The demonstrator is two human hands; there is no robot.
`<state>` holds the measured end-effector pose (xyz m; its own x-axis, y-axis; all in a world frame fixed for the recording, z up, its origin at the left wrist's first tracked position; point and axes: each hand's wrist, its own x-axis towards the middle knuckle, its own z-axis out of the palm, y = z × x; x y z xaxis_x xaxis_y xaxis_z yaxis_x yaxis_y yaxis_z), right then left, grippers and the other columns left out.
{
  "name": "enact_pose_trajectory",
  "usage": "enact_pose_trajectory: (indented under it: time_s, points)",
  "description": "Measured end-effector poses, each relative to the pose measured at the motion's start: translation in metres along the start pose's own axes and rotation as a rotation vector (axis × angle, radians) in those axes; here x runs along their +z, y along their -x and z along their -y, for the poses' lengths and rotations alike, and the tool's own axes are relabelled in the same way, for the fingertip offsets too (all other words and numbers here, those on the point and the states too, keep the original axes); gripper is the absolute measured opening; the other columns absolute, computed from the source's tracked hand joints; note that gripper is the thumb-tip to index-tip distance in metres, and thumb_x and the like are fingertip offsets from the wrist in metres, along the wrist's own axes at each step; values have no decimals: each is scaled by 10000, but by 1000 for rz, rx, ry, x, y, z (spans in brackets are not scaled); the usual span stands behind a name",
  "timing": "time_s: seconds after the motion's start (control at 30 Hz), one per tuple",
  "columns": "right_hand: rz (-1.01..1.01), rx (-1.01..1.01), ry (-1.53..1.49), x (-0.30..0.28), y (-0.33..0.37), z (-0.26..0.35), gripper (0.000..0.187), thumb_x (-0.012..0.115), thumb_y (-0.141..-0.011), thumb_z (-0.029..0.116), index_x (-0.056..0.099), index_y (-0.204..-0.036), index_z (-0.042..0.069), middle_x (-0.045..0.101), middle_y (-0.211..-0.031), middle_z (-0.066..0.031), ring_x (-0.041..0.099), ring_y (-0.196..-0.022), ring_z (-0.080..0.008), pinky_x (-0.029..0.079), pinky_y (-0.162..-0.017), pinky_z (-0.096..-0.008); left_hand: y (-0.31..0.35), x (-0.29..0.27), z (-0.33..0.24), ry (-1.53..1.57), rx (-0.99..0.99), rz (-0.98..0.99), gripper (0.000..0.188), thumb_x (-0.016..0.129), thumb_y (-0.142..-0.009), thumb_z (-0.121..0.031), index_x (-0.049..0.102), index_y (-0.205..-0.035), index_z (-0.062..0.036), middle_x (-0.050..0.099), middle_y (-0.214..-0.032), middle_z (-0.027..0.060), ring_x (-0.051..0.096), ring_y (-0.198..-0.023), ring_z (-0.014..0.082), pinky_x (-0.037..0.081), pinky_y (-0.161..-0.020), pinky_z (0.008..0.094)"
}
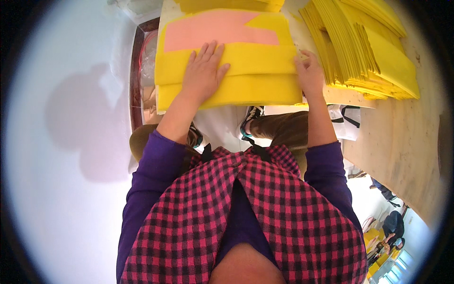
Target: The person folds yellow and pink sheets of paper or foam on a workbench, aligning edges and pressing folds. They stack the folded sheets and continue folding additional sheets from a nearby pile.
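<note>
spread flat, the left hand (204, 71) is resting on the yellow cloth (255, 90), its fingers touching the pink piece (208, 33); the right hand (309, 73) is curling at the cloth's right edge, and whether it is pinching anything i cannot tell. the cloth is lying before the person. ideally the left palm should be bearing down evenly, the right fingers squaring the edge without dragging up wrinkles. one pink piece is showing, one yellow cloth is lying under the hands, and one heap of yellow pieces (340, 47), its layers defying a count, is sitting rightward on one wooden table (397, 128).
</note>
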<state>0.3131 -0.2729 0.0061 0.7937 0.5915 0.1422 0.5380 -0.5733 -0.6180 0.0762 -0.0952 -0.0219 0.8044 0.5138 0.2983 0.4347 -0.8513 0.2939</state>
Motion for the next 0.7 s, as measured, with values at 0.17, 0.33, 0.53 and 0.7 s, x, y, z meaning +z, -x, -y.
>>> enact_pose_trajectory:
  time_s: [0.17, 0.33, 0.53, 0.7]
  points:
    - [-203, -545, 94, -1, 8, 57, 442, 593, -872, 333, 564, -1186, 24, 605, -1124, -190, 524, -1103, -350, 382, -983, -423, -1, 1, 0, 17, -24, 27, 550, 455, -943, -356, 356, -1420, -101, 320, -1489, 126, 289, -1379, 301, 216, -1116, 492]
    - [198, -744, -125, 83, 42, 131, 563, 541, -864, 375, 500, -1271, -12, 464, -1354, -206, 385, -1302, -332, 279, -1096, -400, 1, 5, 10, -95, 61, 75, 591, 479, -908, -386, 363, -1421, -118, 315, -1497, 100, 291, -1382, 281, 212, -1121, 493]
    - [297, -644, 135, 105, 39, 121, 707, 425, -898, 504, 344, -1406, 18, 295, -1491, -168, 242, -1399, -288, 187, -1135, -426, 1, 9, 8, -98, 16, 62, 596, 459, -911, -367, 332, -1440, -123, 303, -1504, 100, 270, -1394, 271, 193, -1126, 499]
    - [271, -525, 345, 84, 30, 81, 764, 397, -910, 552, 253, -1458, 40, 238, -1525, -135, 183, -1425, -245, 141, -1149, -429, -2, 5, 1, -94, -66, 76, 608, 392, -948, -430, 285, -1463, -124, 280, -1514, 108, 224, -1413, 265, 164, -1127, 514]
